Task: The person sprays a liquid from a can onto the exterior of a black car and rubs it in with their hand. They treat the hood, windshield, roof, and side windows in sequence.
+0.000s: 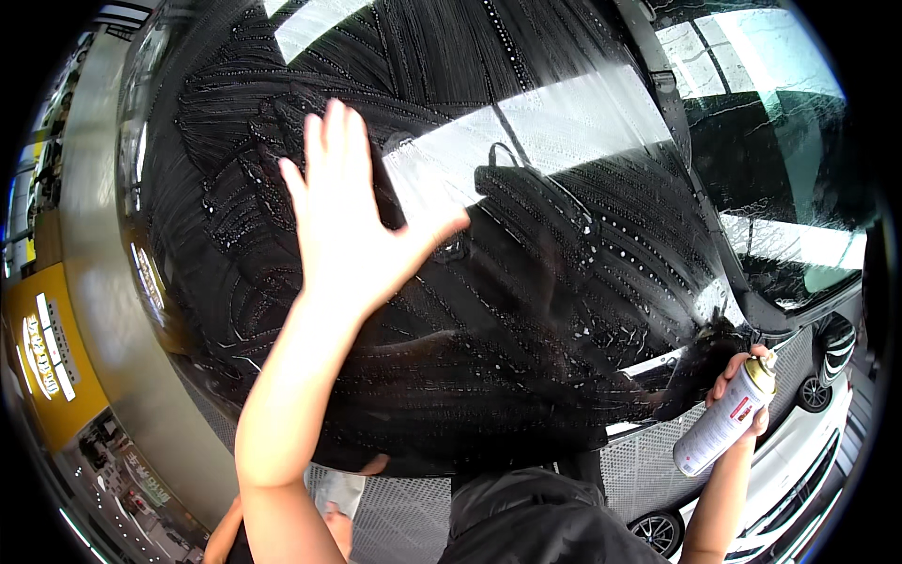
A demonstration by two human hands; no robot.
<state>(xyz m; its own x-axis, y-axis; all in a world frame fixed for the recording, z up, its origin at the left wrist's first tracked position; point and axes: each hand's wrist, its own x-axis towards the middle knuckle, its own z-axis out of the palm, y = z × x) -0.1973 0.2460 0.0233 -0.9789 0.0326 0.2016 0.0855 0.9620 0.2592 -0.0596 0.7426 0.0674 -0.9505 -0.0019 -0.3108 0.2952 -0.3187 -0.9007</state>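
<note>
— Over the black glossy panel [526,310], streaked with wet soapy wipe marks: left hand [343,211], fingers spread flat and straight, thumb held out to the right. Palm facing the panel, either on it or just above; contact not possible to judge from this angle.

— And lower right?

— Right hand [742,395], wrapped around a white spray can [723,423] with a gold top. Can tilted, top up and to the right, base down and to the left. Index finger lying near the nozzle; pressed or not, cannot tell. Held near the panel's lower right edge, apart from it.

— Between the two hands?

— Only the wet panel. Arcs and rows of small white droplets across it, denser toward the right. Bright rectangular reflections running diagonally across the upper part, with a dark reflected outline below them.

— Around the panel?

— Upper right: tinted glass [780,169], also wet, mirroring light bars. Along the left rim: a curved grey band [94,244] and a yellow sign [47,357]. Lower right, past the can: a white car [808,442] with dark wheels on grey perforated flooring [620,470]. Bottom centre: dark clothing [536,526], blurred.
</note>
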